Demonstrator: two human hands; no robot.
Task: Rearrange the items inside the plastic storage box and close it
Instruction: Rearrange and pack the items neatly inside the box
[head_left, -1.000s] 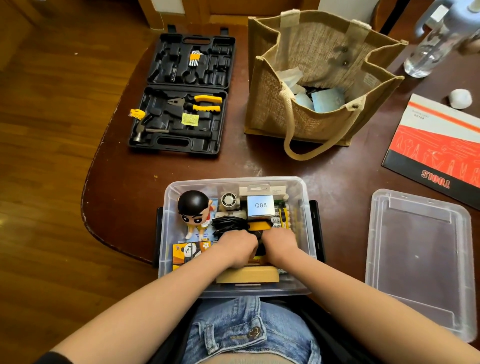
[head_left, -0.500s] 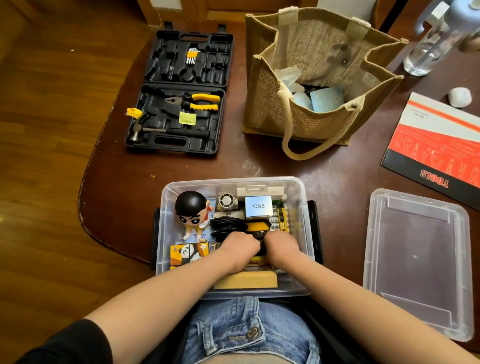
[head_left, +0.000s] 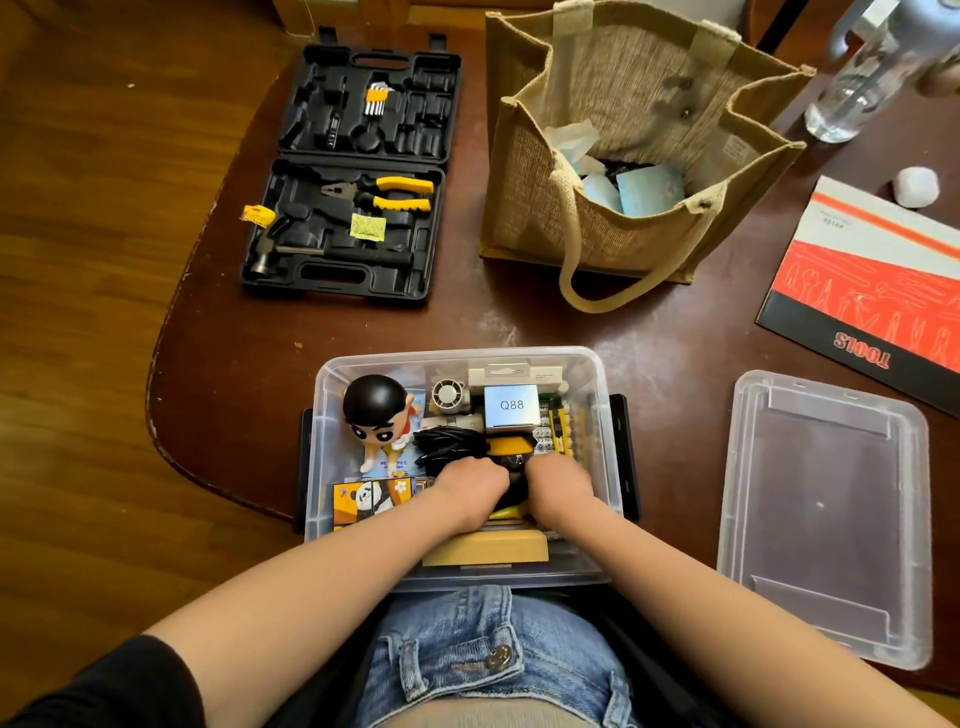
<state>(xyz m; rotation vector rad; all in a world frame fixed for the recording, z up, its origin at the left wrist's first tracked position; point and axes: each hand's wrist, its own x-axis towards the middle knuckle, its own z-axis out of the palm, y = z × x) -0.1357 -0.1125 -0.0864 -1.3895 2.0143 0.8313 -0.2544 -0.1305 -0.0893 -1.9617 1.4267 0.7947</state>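
The clear plastic storage box (head_left: 605, 415) stands open at the table's near edge, packed with small items. Both hands are inside it. My left hand (head_left: 470, 486) and my right hand (head_left: 558, 480) curl around a black and yellow object (head_left: 511, 457) between them; most of it is hidden. A black-haired cartoon figurine (head_left: 376, 415) stands at the box's left, a black cable coil (head_left: 447, 447) beside it, a silver Q88 box (head_left: 511, 405) at the back, a panda card (head_left: 371, 499) at front left and a wooden block (head_left: 485, 548) at the front. The clear lid (head_left: 826, 514) lies to the right.
An open black tool case (head_left: 353, 171) with yellow pliers lies at the far left of the brown table. A jute bag (head_left: 634, 150) stands behind the box. A red tools booklet (head_left: 872, 291), a white ball (head_left: 917, 187) and a clear bottle (head_left: 867, 73) sit at the right.
Both hands stay clasped on the black and yellow object inside the box; nothing in the box has visibly shifted. Only the camera view has moved slightly.
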